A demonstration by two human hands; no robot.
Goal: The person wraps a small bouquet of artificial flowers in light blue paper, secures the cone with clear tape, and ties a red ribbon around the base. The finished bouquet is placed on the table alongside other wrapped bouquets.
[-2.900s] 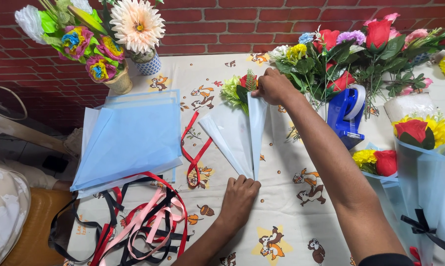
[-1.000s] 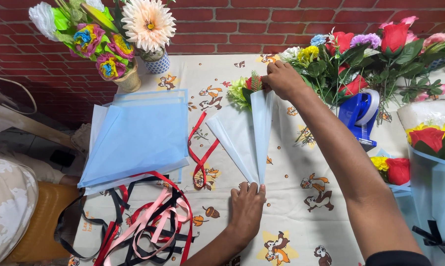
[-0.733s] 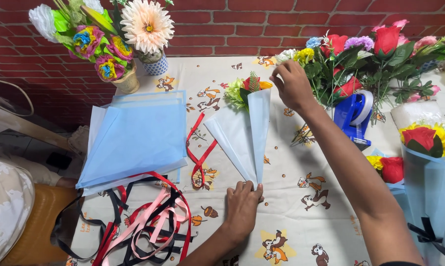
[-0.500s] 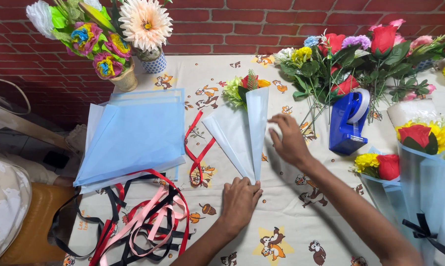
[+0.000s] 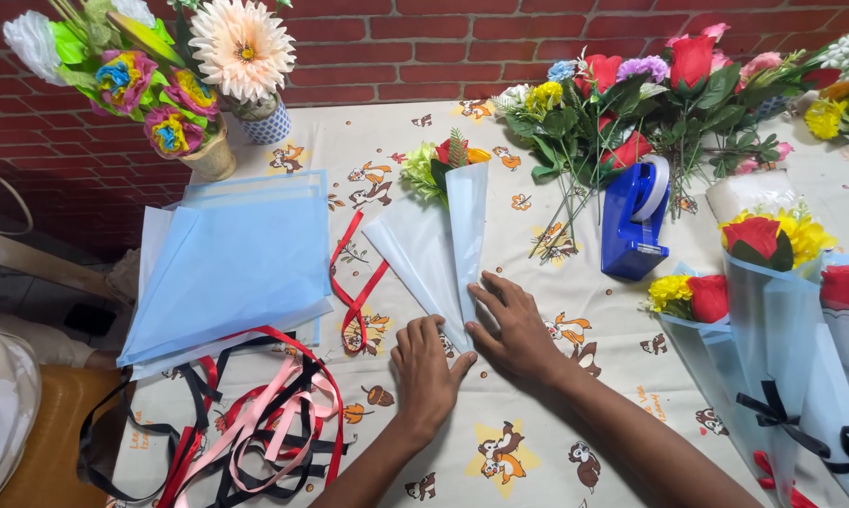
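A small bouquet (image 5: 446, 160) of red, green and orange flowers lies on the table, wrapped in a cone of pale blue paper (image 5: 440, 246) whose tip points toward me. My left hand (image 5: 427, 373) lies flat with its fingers on the tip of the cone. Just to the right, my right hand (image 5: 514, 327) presses down on the cone's lower right edge with the fingers spread. Neither hand grips anything; both rest flat on the wrap.
A stack of blue wrapping sheets (image 5: 231, 263) lies to the left, above a tangle of red, pink and black ribbons (image 5: 255, 423). A blue tape dispenser (image 5: 634, 221) stands to the right by loose flowers (image 5: 622, 94). Finished bouquets (image 5: 772, 310) lie far right. Flower pots (image 5: 213, 155) stand at the back left.
My right hand has come down from the bouquet's flower end to the cone's tip, beside my left hand. The left hand has stayed on the tip.
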